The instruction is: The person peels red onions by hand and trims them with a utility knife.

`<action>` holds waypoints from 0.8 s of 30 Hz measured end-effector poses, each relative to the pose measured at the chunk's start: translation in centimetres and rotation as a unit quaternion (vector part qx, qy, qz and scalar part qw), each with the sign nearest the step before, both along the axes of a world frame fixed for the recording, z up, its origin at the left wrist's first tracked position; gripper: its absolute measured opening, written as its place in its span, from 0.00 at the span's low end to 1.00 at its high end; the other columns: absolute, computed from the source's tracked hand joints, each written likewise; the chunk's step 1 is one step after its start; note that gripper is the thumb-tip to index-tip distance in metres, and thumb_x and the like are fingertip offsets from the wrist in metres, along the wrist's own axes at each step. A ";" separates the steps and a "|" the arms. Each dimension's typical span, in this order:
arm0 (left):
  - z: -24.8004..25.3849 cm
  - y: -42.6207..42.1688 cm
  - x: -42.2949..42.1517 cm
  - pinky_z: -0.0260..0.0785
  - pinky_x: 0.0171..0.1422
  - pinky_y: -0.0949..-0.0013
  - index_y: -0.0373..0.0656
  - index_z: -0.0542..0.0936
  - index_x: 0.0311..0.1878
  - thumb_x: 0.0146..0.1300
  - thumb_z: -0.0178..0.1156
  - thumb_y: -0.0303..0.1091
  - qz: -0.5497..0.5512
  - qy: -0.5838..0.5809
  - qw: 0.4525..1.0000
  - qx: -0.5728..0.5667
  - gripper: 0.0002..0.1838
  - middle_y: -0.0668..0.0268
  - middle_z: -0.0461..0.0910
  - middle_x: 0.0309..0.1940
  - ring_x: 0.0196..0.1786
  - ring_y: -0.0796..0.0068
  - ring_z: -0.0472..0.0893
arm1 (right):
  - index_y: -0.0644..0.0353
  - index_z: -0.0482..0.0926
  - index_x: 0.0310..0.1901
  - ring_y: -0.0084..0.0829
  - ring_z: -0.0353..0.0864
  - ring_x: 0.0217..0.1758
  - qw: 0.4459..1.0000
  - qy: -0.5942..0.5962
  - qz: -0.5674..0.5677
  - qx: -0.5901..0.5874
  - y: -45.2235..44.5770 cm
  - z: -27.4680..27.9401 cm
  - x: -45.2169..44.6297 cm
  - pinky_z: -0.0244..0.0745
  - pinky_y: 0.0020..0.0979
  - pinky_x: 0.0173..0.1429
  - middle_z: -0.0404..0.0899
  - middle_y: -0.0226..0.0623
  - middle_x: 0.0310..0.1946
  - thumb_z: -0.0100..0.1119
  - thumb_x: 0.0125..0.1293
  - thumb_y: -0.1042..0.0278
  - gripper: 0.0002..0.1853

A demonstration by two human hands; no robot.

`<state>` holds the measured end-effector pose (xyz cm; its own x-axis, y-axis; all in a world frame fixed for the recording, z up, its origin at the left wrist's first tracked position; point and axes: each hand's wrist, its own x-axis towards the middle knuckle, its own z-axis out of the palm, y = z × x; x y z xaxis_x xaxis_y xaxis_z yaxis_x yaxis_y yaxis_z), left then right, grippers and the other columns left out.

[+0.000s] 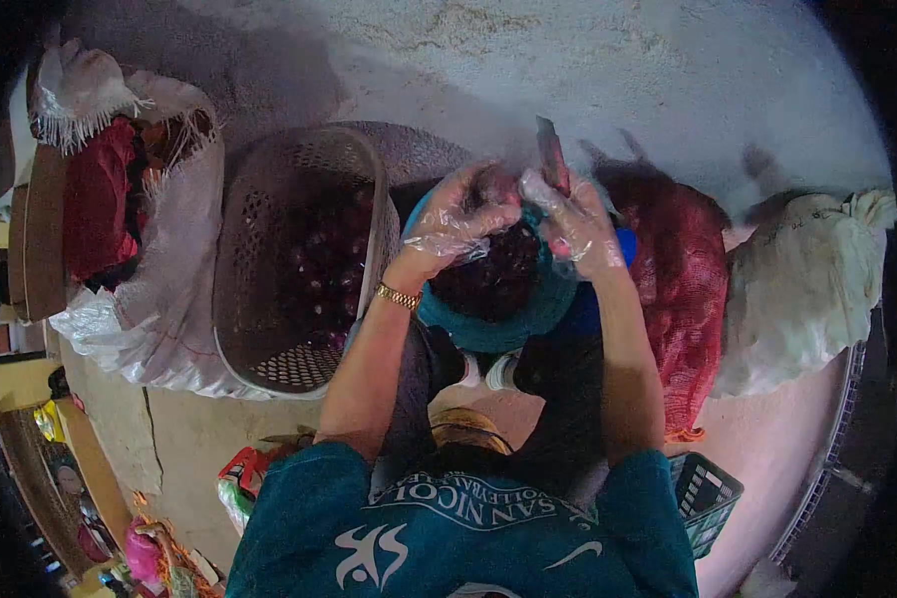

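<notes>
One dark piece (496, 186) is held by the left hand (456, 217), but its shape is too blurred for me to tell. The right hand (580, 219) is closed around a knife (555, 171), and from my far station I see its blade (545, 132) pointing forward, beyond this hand. Directly below both hands stands the bucket (538, 324), with dark red pieces (488, 289) inside it. To the left of the left hand is a basket (377, 224); to the right of the right hand, a red sack (673, 279).
</notes>
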<state>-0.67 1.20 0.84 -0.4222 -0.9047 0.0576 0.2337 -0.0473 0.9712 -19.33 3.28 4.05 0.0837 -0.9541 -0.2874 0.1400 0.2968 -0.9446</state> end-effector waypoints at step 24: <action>0.2 -0.5 0.6 0.70 0.61 0.68 0.37 0.70 0.62 0.56 0.70 0.39 0.011 0.003 0.993 0.117 0.33 0.63 0.76 0.53 0.53 0.73 0.77 | 0.57 0.74 0.41 0.15 0.64 0.16 0.998 -0.003 -0.048 -0.029 -0.1 -0.7 1.4 0.58 0.21 0.17 0.71 0.25 0.24 0.66 0.63 0.61 0.13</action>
<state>-0.09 0.68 0.99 -0.4027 -0.9026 -0.1520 0.2434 -0.2657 0.9328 -17.89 3.20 3.31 -0.0071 -0.9731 -0.2304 0.1701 0.2258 -0.9592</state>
